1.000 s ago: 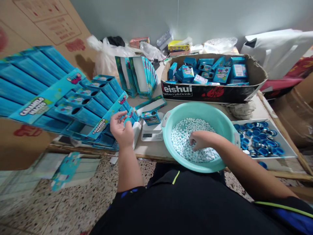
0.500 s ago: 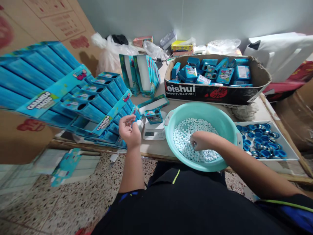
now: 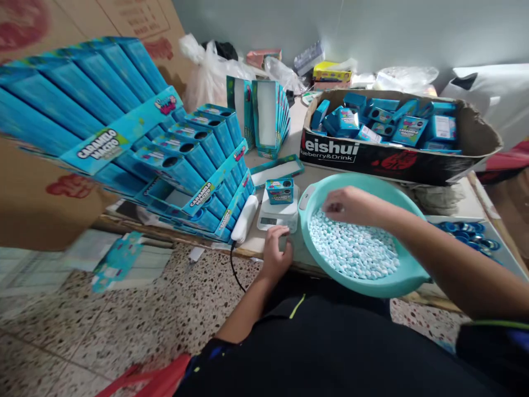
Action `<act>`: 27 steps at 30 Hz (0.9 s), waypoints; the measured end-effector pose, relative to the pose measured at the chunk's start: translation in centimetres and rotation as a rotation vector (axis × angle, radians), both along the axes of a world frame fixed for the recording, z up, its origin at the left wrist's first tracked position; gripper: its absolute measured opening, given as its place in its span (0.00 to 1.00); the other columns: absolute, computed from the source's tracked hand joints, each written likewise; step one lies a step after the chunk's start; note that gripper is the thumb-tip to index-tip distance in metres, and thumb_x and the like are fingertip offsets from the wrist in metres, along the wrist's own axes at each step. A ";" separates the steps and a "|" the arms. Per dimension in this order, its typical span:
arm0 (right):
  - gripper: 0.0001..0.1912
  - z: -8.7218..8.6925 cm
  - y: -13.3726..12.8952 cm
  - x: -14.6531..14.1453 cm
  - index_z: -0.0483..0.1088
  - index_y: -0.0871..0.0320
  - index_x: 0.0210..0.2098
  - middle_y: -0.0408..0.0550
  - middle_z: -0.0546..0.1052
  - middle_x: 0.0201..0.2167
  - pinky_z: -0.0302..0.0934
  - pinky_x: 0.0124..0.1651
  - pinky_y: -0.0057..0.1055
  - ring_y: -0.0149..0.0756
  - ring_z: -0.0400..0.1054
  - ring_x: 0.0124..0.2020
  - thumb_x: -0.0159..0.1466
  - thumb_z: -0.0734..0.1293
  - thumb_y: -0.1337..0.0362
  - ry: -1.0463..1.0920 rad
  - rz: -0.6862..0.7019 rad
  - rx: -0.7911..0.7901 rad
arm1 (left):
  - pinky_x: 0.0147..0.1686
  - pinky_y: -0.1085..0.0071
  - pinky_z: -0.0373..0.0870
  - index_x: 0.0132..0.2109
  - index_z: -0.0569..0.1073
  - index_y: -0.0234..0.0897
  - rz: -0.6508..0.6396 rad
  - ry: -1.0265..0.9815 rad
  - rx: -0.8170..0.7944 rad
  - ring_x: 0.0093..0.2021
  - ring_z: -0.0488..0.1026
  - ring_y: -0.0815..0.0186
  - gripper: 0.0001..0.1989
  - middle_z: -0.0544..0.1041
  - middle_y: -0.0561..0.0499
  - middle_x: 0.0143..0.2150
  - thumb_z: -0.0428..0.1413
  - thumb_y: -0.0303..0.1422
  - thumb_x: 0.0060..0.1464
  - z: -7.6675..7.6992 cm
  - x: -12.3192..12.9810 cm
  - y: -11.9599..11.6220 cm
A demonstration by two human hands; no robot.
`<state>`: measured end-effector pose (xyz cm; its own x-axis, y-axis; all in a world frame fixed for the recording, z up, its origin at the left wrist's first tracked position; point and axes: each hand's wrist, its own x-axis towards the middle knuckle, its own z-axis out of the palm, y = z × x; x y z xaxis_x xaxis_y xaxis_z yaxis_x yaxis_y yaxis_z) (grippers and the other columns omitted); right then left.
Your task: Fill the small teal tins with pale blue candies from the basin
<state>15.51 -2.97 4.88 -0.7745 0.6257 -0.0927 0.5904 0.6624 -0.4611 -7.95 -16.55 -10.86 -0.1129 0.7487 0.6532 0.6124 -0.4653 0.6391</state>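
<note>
A small blue box (image 3: 280, 192) stands on a white digital scale (image 3: 270, 221). Just below the scale, my left hand (image 3: 278, 255) rests at the table's front edge with its fingers apart and nothing in it. A turquoise basin (image 3: 374, 289) holds many small white and pale-blue candies (image 3: 355, 248). Over the basin's left part is my right hand (image 3: 345, 205), its fingers curled together; what they hold, if anything, is hidden. Beside the scale lies a white power strip (image 3: 244, 219) with a black cable.
Tiered blue display boxes (image 3: 198, 149) fill the left. Upright blue cartons (image 3: 266, 118) stand behind the scale. At the back right is an open cardboard box (image 3: 372, 160) of small blue boxes, with a white tray (image 3: 502, 242) of blue caps in front of it.
My left hand has moved from beside the display boxes to below the scale. My right hand has risen out of the candies toward the basin's back left. The view has shifted.
</note>
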 end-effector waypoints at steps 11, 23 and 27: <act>0.07 -0.9 8.7 -10.1 0.79 0.60 0.32 0.48 0.78 0.32 0.61 0.42 0.31 0.35 0.69 0.34 0.58 0.68 0.74 0.125 0.162 0.159 | 0.40 0.61 0.79 0.47 0.71 0.45 -0.027 0.055 -0.003 0.43 0.78 0.58 0.19 0.75 0.47 0.42 0.52 0.18 0.53 -0.2 0.7 -1.0; 0.18 1.8 3.9 -6.3 0.80 0.61 0.42 0.57 0.80 0.44 0.58 0.39 0.35 0.43 0.72 0.43 0.72 0.57 0.66 -0.197 -0.059 0.432 | 0.40 0.57 0.79 0.48 0.69 0.46 -0.041 0.040 -0.051 0.43 0.77 0.56 0.21 0.74 0.46 0.43 0.51 0.16 0.54 0.1 0.7 -1.0; 0.18 1.2 1.4 -2.6 0.79 0.60 0.41 0.56 0.79 0.42 0.57 0.38 0.36 0.44 0.73 0.42 0.74 0.58 0.62 -0.279 -0.086 0.367 | 0.34 0.59 0.75 0.42 0.70 0.46 -0.057 0.062 -0.071 0.38 0.75 0.57 0.16 0.72 0.47 0.37 0.51 0.18 0.56 -0.2 0.7 -1.1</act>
<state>12.89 -1.59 6.04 -0.6957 0.7166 -0.0503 0.7180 0.6957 -0.0215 -7.26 -17.61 -11.01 -0.0291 0.7973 0.6029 0.6257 -0.4559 0.6330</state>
